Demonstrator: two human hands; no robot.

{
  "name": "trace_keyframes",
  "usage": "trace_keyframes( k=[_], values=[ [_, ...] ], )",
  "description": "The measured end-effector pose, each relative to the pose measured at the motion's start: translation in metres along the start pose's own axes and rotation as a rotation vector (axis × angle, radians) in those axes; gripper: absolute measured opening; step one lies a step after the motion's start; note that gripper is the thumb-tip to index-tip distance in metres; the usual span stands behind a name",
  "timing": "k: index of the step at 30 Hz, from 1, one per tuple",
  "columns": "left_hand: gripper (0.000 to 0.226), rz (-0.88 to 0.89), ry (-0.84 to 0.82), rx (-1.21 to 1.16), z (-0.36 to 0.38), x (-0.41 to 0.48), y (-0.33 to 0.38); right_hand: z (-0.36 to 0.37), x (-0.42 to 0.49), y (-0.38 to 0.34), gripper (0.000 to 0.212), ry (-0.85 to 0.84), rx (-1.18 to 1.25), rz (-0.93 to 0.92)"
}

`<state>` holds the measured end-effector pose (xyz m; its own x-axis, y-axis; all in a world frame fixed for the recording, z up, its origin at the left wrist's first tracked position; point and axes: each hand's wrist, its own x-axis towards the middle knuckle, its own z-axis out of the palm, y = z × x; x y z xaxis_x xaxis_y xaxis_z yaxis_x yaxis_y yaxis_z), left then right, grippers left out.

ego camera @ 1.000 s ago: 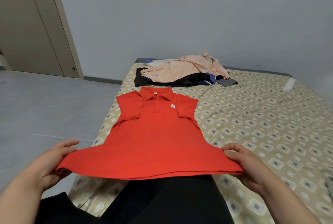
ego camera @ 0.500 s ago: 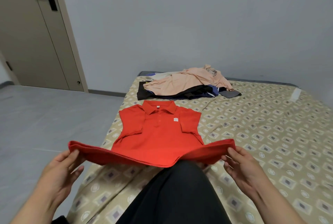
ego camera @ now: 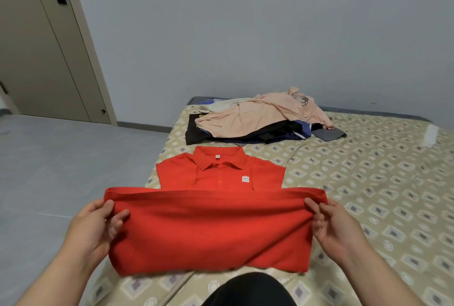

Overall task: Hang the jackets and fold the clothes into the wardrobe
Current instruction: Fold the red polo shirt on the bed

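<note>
A red polo shirt [ego camera: 213, 227] lies collar-away on the patterned bed [ego camera: 368, 195], its sleeves folded in. Its lower half is lifted and doubled over toward the collar. My left hand [ego camera: 98, 224] pinches the left corner of the hem, thumb on top. My right hand [ego camera: 329, 222] pinches the right corner the same way. The raised hem hangs stretched between both hands, just below the chest logo. A pile of loose clothes [ego camera: 260, 118], peach on top of black and blue pieces, sits further up the bed.
A grey wall runs behind the bed. A beige door [ego camera: 41, 55] stands at the far left above grey floor [ego camera: 61, 170]. A small white item [ego camera: 431, 134] lies near the bed's right edge. My dark-trousered knee [ego camera: 248, 291] shows at the bottom.
Both hands have lifted the shirt's hem off my lap and carried it forward, folding the lower half up over the body toward the collar. The view has tilted up a little.
</note>
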<state>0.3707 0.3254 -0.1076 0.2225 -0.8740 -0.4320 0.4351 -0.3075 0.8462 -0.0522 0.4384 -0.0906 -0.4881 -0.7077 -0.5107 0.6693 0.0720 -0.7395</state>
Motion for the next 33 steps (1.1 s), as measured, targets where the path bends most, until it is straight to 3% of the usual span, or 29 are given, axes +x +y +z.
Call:
trace_keyframes(
  k=[6, 16, 20, 21, 24, 26, 30, 33],
  values=[
    [0.014, -0.130, -0.014, -0.125, 0.045, 0.069, 0.001, 0.040, 0.072, 0.000, 0.013, 0.025, -0.039, -0.010],
    [0.016, -0.100, 0.082, -0.026, 0.132, 0.200, -0.006, 0.109, 0.207, -0.022, 0.014, 0.131, -0.216, -0.063],
    [0.012, -0.003, 0.102, 0.064, 0.158, 0.229, -0.009, 0.128, 0.250, -0.024, 0.020, 0.103, -0.290, -0.004],
    [0.003, 0.034, 0.077, 0.102, 0.161, 0.231, -0.009, 0.129, 0.256, -0.023, 0.018, 0.085, -0.295, 0.015],
    [0.045, 0.164, -0.068, 0.337, 0.147, 0.234, -0.017, 0.124, 0.256, -0.015, 0.021, 0.048, -0.324, -0.036],
    [0.054, 0.275, -0.124, 0.597, 0.128, 0.219, -0.024, 0.112, 0.243, -0.006, 0.036, 0.022, -0.458, -0.148],
    [0.028, 0.398, -0.049, 0.939, 0.075, 0.167, -0.056, 0.069, 0.195, 0.018, 0.027, 0.034, -0.786, -0.322],
    [0.017, 0.322, 0.078, 0.978, 0.030, 0.123, -0.075, 0.020, 0.153, 0.039, 0.015, 0.119, -0.901, -0.292]
  ],
)
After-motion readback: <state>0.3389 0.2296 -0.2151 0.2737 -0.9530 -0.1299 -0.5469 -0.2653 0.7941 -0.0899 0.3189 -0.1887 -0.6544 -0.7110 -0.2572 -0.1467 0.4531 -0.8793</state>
